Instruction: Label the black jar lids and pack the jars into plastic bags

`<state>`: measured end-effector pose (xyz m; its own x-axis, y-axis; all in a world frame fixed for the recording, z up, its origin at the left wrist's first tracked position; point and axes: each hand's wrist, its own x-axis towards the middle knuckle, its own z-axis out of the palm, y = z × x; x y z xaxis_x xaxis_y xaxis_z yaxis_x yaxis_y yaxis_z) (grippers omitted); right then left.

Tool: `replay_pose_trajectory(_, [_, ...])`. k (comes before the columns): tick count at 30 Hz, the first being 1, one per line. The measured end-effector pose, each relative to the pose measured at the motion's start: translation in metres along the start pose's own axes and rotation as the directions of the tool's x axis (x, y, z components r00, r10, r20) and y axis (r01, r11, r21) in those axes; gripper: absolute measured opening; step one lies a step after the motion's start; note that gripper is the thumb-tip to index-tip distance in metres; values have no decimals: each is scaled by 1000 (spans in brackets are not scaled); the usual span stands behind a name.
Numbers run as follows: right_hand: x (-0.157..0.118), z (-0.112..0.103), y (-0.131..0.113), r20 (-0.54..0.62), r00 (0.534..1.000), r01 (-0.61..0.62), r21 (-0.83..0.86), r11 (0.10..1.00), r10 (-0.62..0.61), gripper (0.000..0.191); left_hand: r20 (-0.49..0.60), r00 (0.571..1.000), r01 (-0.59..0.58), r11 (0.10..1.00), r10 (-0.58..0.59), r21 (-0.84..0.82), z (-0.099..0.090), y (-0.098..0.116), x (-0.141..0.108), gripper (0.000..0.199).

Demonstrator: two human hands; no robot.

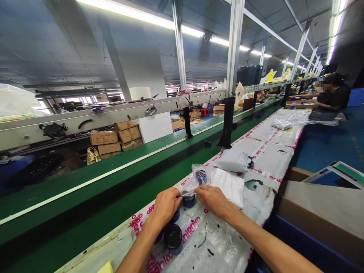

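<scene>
My left hand (pixel 166 205) and my right hand (pixel 213 199) are closed in a pinch at either side of a clear plastic bag (pixel 189 187). Just under the bag, between my hands, is a round blue item with a dark top (pixel 189 201). Beyond it lies another round blue item in clear plastic (pixel 201 176). Near my left wrist sits a black-topped round item (pixel 173 236), with others partly hidden by my left hand and forearm. To the right of the bag, beside my right hand, is a stack of flat white bags (pixel 228 185).
A grey plastic package (pixel 233 160) lies farther along the covered bench (pixel 218 239). Left of it runs a green conveyor (pixel 136 185) carrying a small blue item (pixel 208 143). An open carton (pixel 318 212) stands at right. A co-worker (pixel 332 93) sits farther down.
</scene>
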<state>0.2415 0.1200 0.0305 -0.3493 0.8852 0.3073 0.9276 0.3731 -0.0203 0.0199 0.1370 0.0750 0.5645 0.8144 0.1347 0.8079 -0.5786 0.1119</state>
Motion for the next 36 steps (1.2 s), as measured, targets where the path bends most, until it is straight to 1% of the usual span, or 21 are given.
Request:
replay_pose_trajectory(4, [-8,8,0,-21,995,91,-78,993,-93,17,18,997,-73,994,72,86,-2,3,-1,14])
replay_pose_trajectory(9, [-16,19,2,-50,986,148,-170,974,-159,35,74,986,-163,962,151,217,-6,11,1,16])
replay_pose_trajectory(14, [-19,26,4,-68,977,182,-232,956,-202,40,119,972,-232,921,204,313,1,18,3,14])
replay_pose_trajectory(17, [-18,28,5,-72,973,196,-260,946,-221,39,158,963,-263,899,220,350,8,22,3,11])
replay_pose_trajectory(19, [-19,28,6,-68,968,215,-271,938,-242,39,173,959,-273,888,222,371,11,25,3,14])
replay_pose_trajectory(23, [-22,29,12,-52,958,256,-283,924,-281,39,223,940,-329,862,259,386,7,30,2,21])
replay_pose_trajectory(27, [-26,31,16,-25,955,277,-284,918,-296,39,278,915,-386,838,294,385,5,32,5,24])
replay_pose_trajectory(29, [-25,33,13,3,955,286,-276,918,-296,36,298,914,-379,842,276,382,7,33,8,22])
replay_pose_trajectory(31, [-21,34,7,36,960,278,-261,924,-278,28,314,920,-344,863,233,370,10,32,12,17])
replay_pose_trajectory(33, [-15,32,2,72,966,258,-234,937,-248,18,315,932,-287,894,178,344,13,30,16,13])
replay_pose_trajectory(36, [-3,23,-1,118,969,235,-154,960,-218,13,276,956,-180,942,100,282,13,26,21,16])
